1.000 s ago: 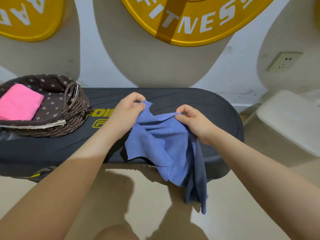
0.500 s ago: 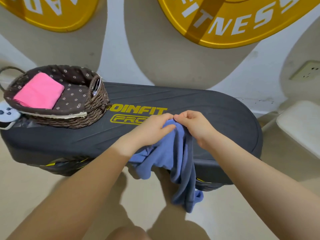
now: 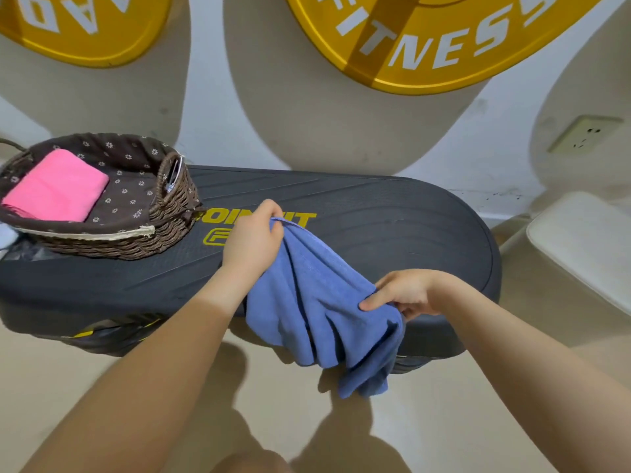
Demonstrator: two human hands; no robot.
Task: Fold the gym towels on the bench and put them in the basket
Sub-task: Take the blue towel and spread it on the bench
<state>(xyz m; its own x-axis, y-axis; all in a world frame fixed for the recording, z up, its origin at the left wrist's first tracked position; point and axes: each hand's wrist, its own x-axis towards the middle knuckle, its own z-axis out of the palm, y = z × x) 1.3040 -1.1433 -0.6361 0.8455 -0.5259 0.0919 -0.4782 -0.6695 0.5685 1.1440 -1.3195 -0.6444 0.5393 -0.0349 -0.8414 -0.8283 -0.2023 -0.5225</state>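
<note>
A blue towel [image 3: 317,302] hangs crumpled over the front edge of the black bench [image 3: 392,227], its lower end dangling above the floor. My left hand [image 3: 252,238] grips its upper corner over the yellow lettering. My right hand [image 3: 403,295] pinches the towel's right edge lower down, near the bench's front rim. A brown wicker basket [image 3: 170,213] with a flowered lining stands on the left end of the bench. Inside it lies a folded pink towel [image 3: 54,191].
Two big yellow weight plates [image 3: 409,49] lean against the wall behind the bench. A wall socket [image 3: 585,133] is at the right, and a pale padded seat [image 3: 580,240] stands right of the bench. Beige floor [image 3: 426,421] lies in front.
My right hand has slid away from the left one, down and to the right along the towel's edge. The towel is now stretched out between both hands.
</note>
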